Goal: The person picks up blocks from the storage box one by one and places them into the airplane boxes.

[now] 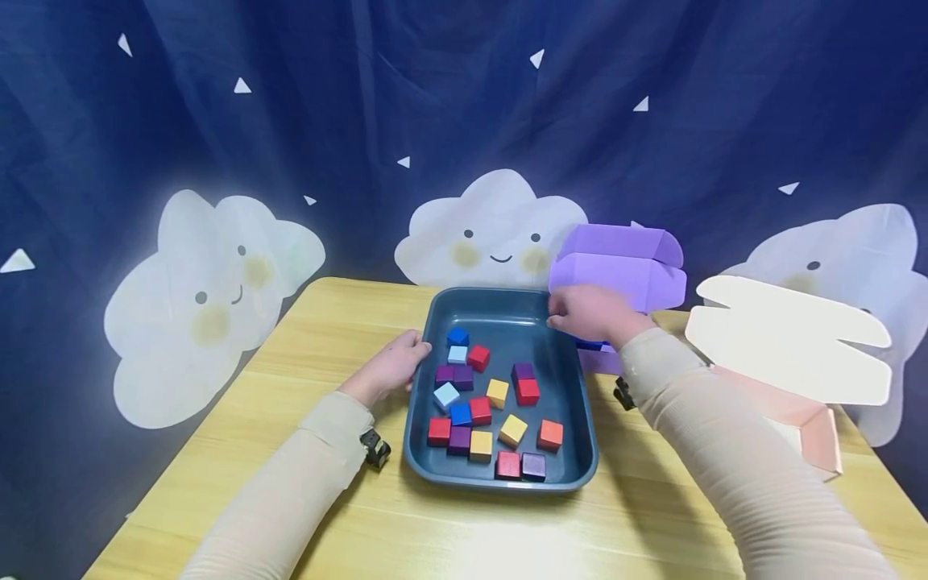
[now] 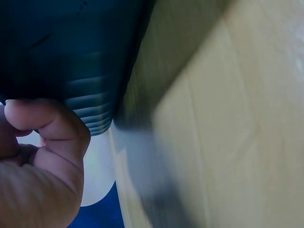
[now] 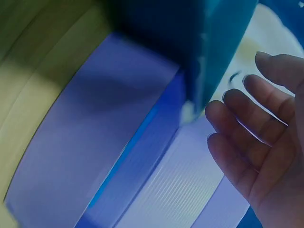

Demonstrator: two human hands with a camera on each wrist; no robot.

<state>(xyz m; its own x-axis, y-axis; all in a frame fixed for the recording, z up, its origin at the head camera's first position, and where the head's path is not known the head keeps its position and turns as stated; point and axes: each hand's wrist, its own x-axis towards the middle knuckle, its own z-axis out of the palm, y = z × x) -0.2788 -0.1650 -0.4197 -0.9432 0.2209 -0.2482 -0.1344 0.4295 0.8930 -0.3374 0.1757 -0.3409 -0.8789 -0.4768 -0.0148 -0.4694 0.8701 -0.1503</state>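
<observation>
A dark blue-grey tray [image 1: 536, 342] lies lengthwise in front of me, with several small cubes scattered in it: red cubes [image 1: 528, 392], yellow cubes [image 1: 497, 393], purple, blue and light blue ones, and an orange cube [image 1: 549, 435]. My left hand [image 1: 391, 366] holds the tray's left rim; in the left wrist view its fingers [image 2: 57, 126] curl against the tray wall. Over the tray's far right corner is my right hand [image 1: 590, 312]. The right wrist view shows its fingers [image 3: 237, 133] loosely bent and apart, with nothing between them.
An open purple box [image 1: 616, 278] stands behind the right hand, with something blue [image 1: 590, 345] at its near side. Farther right sits a pale pink box [image 1: 819, 439] with its lid raised. A dark blue cloud-patterned curtain [image 1: 348, 145] hangs behind the wooden table [image 1: 319, 322].
</observation>
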